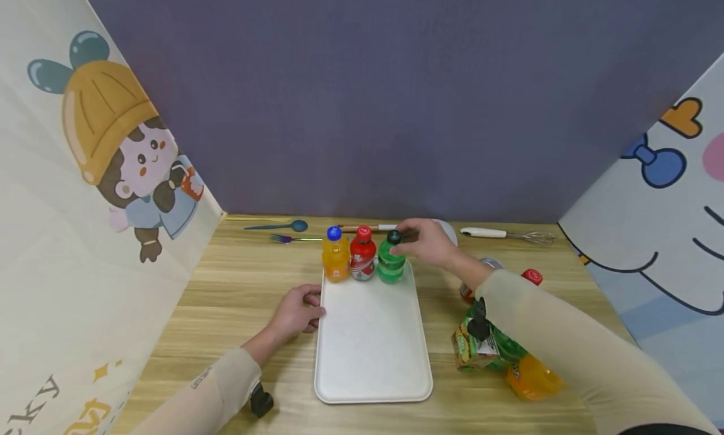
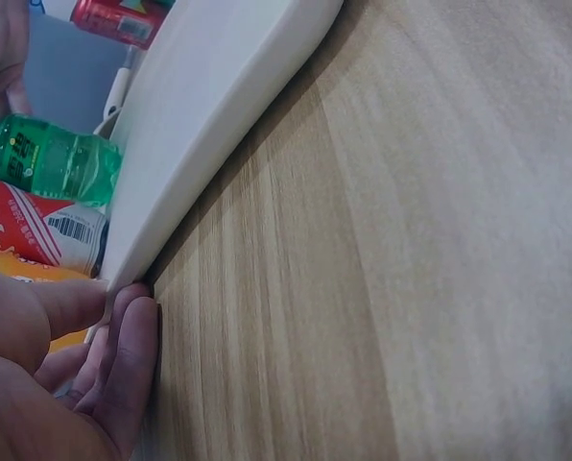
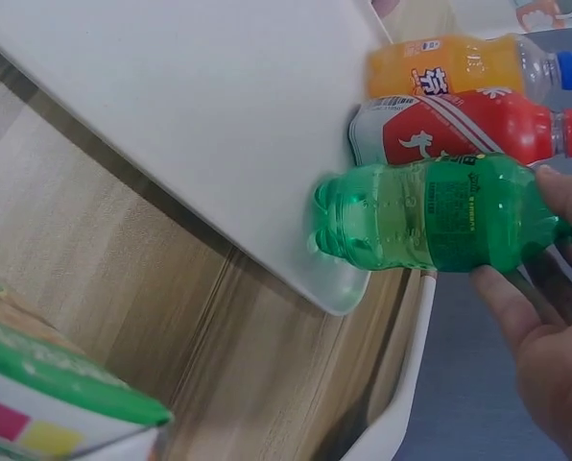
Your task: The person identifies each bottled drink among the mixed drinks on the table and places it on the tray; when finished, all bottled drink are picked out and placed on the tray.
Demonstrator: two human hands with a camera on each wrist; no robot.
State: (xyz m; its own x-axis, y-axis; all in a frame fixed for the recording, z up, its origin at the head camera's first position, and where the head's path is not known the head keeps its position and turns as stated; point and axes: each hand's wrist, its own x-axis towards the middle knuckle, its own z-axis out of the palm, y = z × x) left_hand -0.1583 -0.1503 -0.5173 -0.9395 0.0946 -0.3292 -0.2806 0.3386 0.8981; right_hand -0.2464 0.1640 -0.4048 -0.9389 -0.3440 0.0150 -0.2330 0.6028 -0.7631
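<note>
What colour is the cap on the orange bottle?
Blue. The orange bottle has a blue cap, clearest in the head view.

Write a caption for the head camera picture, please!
Right hand grips green bottle on white tray.

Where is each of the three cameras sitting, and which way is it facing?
Head: worn high, facing forward and down at the white tray; both forearms show.
Left wrist: low beside the tray rim; left hand fingers touch it.
Right wrist: faces the green bottle, gripped by the right hand.
All views share the bottle.
</note>
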